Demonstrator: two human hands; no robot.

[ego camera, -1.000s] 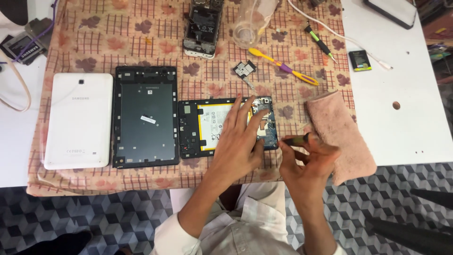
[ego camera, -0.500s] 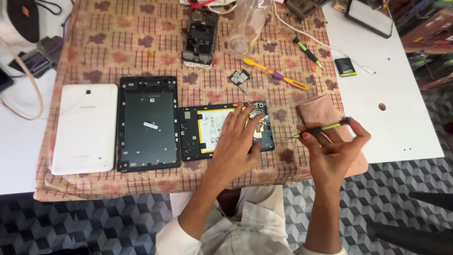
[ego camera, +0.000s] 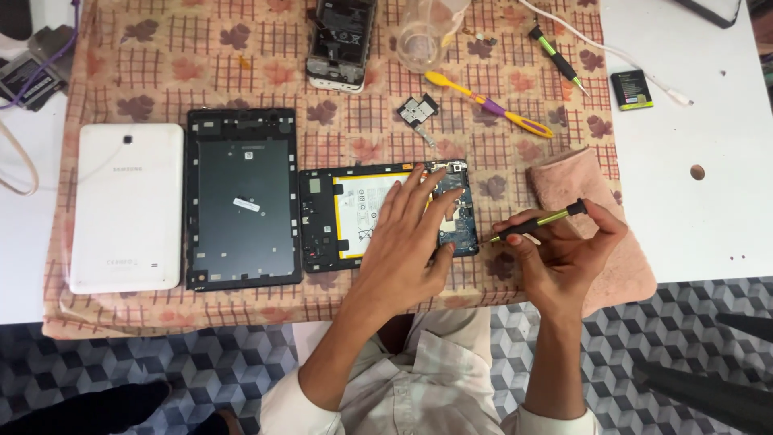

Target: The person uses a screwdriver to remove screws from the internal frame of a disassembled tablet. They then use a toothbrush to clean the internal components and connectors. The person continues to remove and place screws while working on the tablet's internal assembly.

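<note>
The left hand (ego camera: 407,242) lies flat, fingers spread, on the opened tablet body (ego camera: 386,211) near the worktop's (ego camera: 708,201) front edge. Just right of it the right hand (ego camera: 564,250) pinches a green-handled screwdriver (ego camera: 535,223), tip at the tablet's right edge, above a pink cloth (ego camera: 580,189). Leftward lie a dark frame (ego camera: 241,197) and white back cover (ego camera: 125,205); farther off, a yellow pry tool (ego camera: 487,103) and a gutted phone (ego camera: 342,40)

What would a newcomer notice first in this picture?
First, the opened tablet at the middle of the patterned cloth, with the left hand flat on it. Next, the right hand beside it, holding a small yellow-green screwdriver at the tablet's right edge. To the left lie a dark frame and a white back cover.
</note>
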